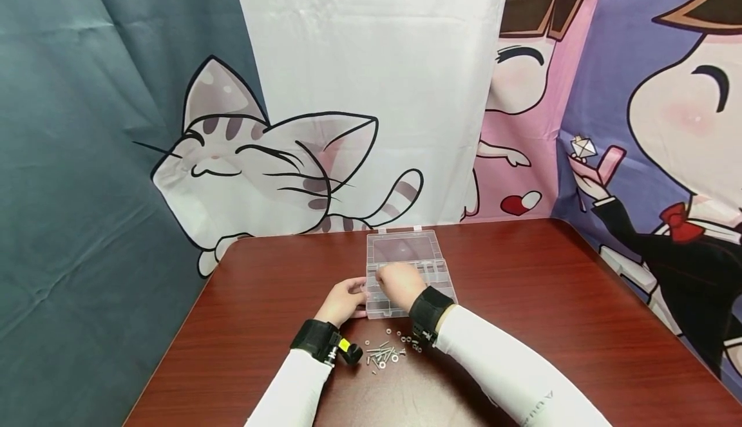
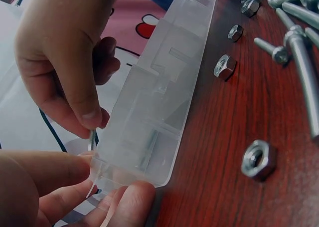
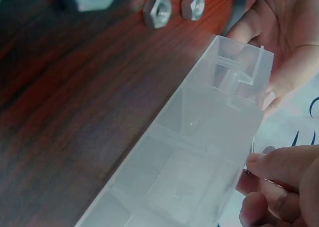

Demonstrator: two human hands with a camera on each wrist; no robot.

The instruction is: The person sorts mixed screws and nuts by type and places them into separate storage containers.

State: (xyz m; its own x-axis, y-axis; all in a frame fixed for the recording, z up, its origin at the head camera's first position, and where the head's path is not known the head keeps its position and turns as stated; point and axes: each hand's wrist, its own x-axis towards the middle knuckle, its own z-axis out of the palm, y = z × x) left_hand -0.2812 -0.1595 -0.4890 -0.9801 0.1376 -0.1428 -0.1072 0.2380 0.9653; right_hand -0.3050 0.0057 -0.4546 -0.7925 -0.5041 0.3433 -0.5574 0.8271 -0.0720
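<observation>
A clear plastic compartment box lies on the table with its lid folded back. My left hand grips the box's left edge near the front corner, thumb against the front wall. Over the left compartments, my right hand pinches a thin metal screw between thumb and fingertips; its lower end is hidden behind the box wall. Through the cloudy front wall in the left wrist view, a slim metal piece shows inside.
A loose pile of bolts lies in front of the box, with several hex nuts scattered around it. The reddish-brown table meets a printed cloth at the back.
</observation>
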